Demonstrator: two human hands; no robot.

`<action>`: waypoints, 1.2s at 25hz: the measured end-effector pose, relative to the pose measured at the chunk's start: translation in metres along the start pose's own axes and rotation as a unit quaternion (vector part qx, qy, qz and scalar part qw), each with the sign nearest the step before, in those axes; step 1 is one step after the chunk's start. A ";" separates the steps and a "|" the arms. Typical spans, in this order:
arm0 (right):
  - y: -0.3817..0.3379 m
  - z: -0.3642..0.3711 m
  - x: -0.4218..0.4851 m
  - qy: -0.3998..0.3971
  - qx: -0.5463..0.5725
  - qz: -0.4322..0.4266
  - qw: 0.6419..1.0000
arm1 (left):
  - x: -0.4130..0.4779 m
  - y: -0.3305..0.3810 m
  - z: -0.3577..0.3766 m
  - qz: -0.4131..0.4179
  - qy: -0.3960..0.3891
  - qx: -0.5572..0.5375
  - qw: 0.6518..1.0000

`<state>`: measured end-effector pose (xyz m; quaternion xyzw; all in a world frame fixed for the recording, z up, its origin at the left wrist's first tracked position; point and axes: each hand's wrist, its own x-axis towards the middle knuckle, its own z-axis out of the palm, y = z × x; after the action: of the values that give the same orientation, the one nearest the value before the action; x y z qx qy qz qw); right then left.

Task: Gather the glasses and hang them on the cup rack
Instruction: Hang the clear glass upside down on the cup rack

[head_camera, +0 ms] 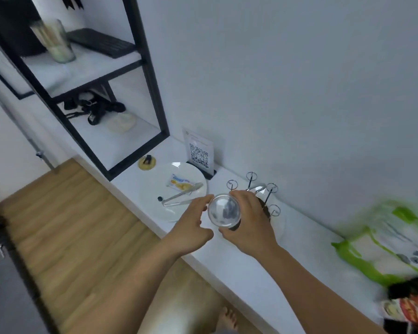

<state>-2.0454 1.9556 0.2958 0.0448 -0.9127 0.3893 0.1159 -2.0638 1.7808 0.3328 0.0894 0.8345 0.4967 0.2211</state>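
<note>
The right hand (247, 221) has its grip closed around an upturned glass (224, 210) just beside the cup rack (263, 191); the left hand (193, 222), fingers spread loosely, touches its other side.

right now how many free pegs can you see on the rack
4 pegs on the rack, each ring-tipped: one at the far left, one at the back, one at the right, one nearest. The right hand and glass may hide more.

Left hand (195, 222) spread open; right hand (249, 222) curled, gripping.
</note>
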 end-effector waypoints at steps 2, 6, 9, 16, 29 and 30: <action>0.021 0.012 0.012 -0.023 -0.011 0.030 0.999 | 0.026 -0.010 0.000 -0.017 -0.016 0.014 1.000; 0.048 0.026 0.024 -0.041 -0.055 0.111 0.992 | 0.074 -0.031 0.007 -0.030 -0.067 0.028 0.997; 0.058 0.037 0.031 -0.050 -0.119 0.133 0.983 | 0.104 -0.051 0.006 -0.042 -0.102 0.037 0.993; 0.052 0.073 0.023 -0.046 -0.251 0.243 0.936 | 0.150 -0.084 0.002 -0.039 -0.220 0.069 0.972; 0.044 0.098 0.045 0.027 -0.184 0.338 0.922 | 0.191 -0.091 -0.018 0.005 -0.240 0.084 0.967; 0.043 0.099 0.046 0.023 -0.181 0.336 0.924 | 0.191 -0.091 -0.018 0.004 -0.237 0.085 0.968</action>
<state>-2.1153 1.9139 0.2109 -0.2956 -0.9260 0.2347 0.0049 -2.2348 1.7921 0.2083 0.2264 0.7973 0.3895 0.4018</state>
